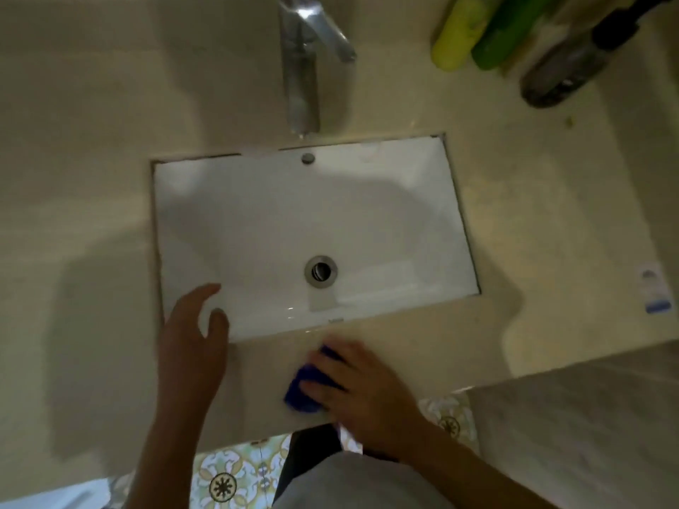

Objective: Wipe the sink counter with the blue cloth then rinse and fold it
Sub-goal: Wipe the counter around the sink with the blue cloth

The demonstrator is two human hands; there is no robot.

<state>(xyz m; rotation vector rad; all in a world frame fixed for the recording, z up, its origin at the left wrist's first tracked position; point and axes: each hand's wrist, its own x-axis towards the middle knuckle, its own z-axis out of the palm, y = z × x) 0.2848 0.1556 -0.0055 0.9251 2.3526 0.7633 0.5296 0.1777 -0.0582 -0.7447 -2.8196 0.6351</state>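
Pressing blue cloth [299, 393] flat under right hand [362, 391] on near counter [422, 336] strip — left hand [194, 332] empty, fingers spread (wiping step); next, probably sweeping sideways.

1. Lower centre of my view: the right hand [362, 393] presses the blue cloth [303, 393] flat on the beige counter [514, 222], on its front strip.
2. Lower left: the left hand [193, 334], fingers spread, reaches over the white sink [257, 222] rim.
3. Top centre: a chrome faucet [303, 67].
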